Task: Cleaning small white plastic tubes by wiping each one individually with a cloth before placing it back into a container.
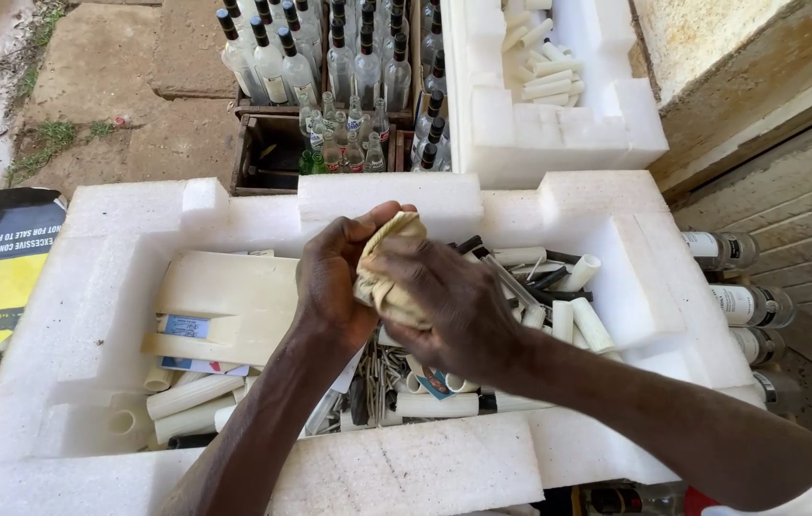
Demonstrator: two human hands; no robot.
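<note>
Outdoors on rough paving, crates of clear glass bottles (pixel 329 57) stood behind a white foam tray (pixel 90 287) of tubes. Above it, both hands closed on a crumpled beige cloth (pixel 389 272): left hand (pixel 334 282) beside, right hand (pixel 449 311) just beneath.

Tubes (pixel 573 320) in foam box (pixel 387 196), bottle crates (pixel 329 67) behind — bottles (pixel 745 304) right

Two hands, left hand (pixel 329 287) and right hand (pixel 454 311), one beige cloth (pixel 389 268), two white foam trays, near tray (pixel 90 315) and far tray (pixel 559 134), four bottles lying at right (pixel 740 306)
</note>
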